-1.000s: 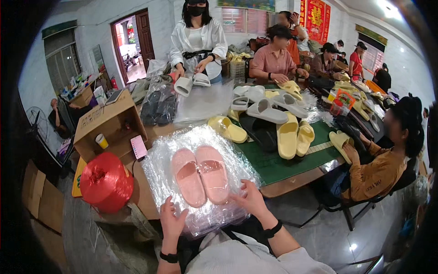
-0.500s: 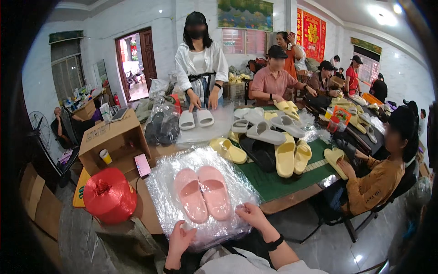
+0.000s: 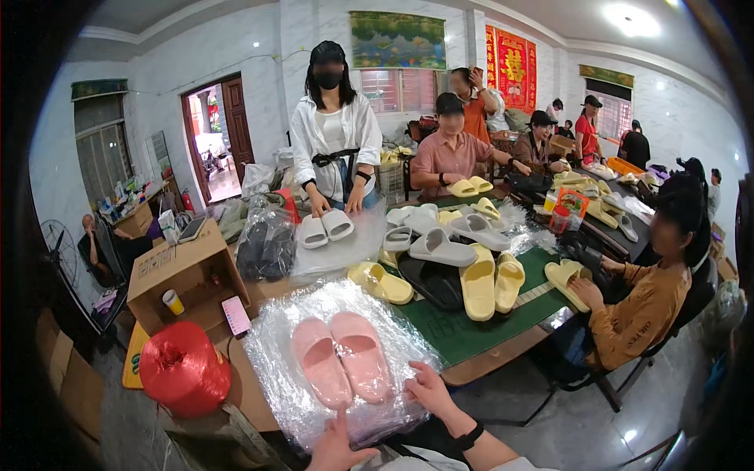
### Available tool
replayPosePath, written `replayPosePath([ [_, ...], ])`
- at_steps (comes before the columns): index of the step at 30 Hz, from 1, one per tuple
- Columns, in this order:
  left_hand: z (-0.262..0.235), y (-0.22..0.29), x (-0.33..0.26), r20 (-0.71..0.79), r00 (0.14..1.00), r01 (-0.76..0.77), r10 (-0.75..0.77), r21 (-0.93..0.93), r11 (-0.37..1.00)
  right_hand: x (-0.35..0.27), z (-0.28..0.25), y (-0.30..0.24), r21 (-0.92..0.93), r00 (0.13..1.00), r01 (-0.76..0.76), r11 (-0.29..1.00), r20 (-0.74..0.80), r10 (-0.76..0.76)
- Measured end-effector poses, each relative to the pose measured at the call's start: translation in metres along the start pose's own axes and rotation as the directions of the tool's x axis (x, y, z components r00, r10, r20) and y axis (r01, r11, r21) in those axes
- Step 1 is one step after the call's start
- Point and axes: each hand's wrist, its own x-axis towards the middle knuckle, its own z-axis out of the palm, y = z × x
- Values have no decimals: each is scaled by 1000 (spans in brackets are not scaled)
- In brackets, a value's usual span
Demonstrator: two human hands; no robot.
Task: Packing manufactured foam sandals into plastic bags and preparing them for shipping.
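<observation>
A pair of pink slide slippers (image 3: 367, 375) lies side by side on a stack of clear plastic bags (image 3: 275, 345) in front of me, heels toward me. Whether a layer of plastic also covers them, I cannot tell. My left hand (image 3: 338, 449) is at the near edge, its index finger stretched up to the heel of the left slipper and its thumb apart. To the right of the pair, my right hand (image 3: 432, 395) rests over the plastic with the index finger extended, holding nothing. A black band circles my right wrist.
Red twine spool (image 3: 187, 369), open cardboard box (image 3: 188, 267) and phone (image 3: 236, 315) stand left. Yellow slippers (image 3: 477, 286), grey slippers (image 3: 444, 247) and a black one (image 3: 432, 282) lie on a green mat (image 3: 448, 334). Co-workers handle white slippers (image 3: 338, 225) opposite and a yellow slipper (image 3: 567, 281) at right.
My left hand has moved down and right, its index finger now extended to the slipper's heel. My right hand's index finger has straightened. The view has shifted slightly.
</observation>
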Motion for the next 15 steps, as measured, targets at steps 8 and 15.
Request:
replayPosePath([
  [8, 21, -15, 22, -498, 867, 54, 25, 143, 988, -10, 10, -18, 47, 998, 59, 997, -2, -59],
  [15, 3, 12, 10, -421, 889, -57, 182, 293, 954, -29, 32, -32, 50, 990, -39, 998, 138, 32],
])
